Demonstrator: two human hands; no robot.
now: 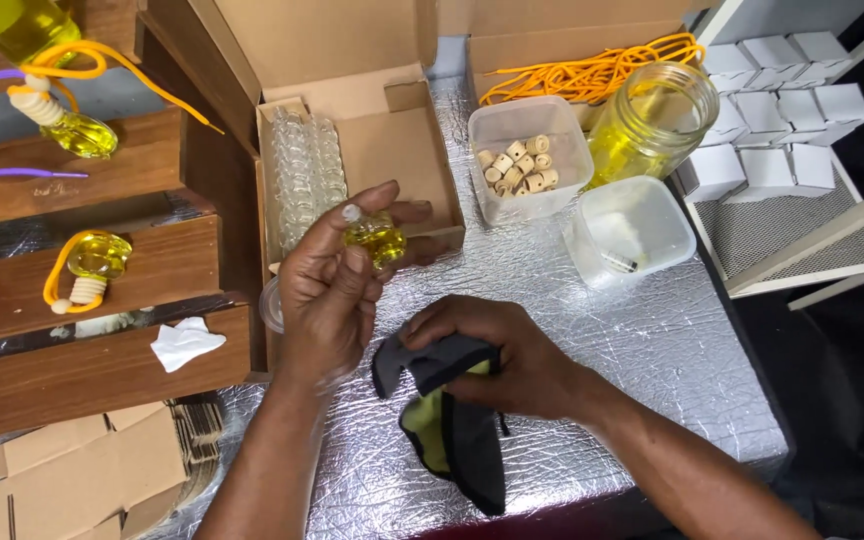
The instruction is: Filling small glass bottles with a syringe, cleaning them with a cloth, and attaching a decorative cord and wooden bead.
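Fingers of the left hand (pixel 327 290) were pinched narrow around a small glass bottle (pixel 376 240) of yellow liquid, held up just left of the frame's centre, over the front edge of an open cardboard box (pixel 402 160). And the bottle was tilted: its pale neck pointed to the upper left of the frame, under the thumb tip, its rounded body sat lower right, so the long axis ran on a slant from upper left to lower right. Below it, at lower centre, the right hand (pixel 512 360) was curled shut on a dark cloth (pixel 452 430) with a yellow-green lining, and the cloth's loose end trailed down toward the bottom edge.

Underneath was a table (pixel 652 370) covered in crinkled silver foil. Inside the box, along its left side, stood rows of empty clear bottles (pixel 304 170). To the right of the box was a clear tub of wooden caps (pixel 520 165), then a big glass jar (pixel 652 120) of yellow liquid, and just below that a second, nearly empty clear tub (pixel 632 228). Orange cords (pixel 592 70) lay heaped at upper centre-right. Small white boxes (pixel 777 110) were stacked at the upper right. At the left, stepped wooden shelves (pixel 102 260) carried finished bottles with orange loops, and flat cardboard blanks (pixel 82 475) lay in the lower left corner.
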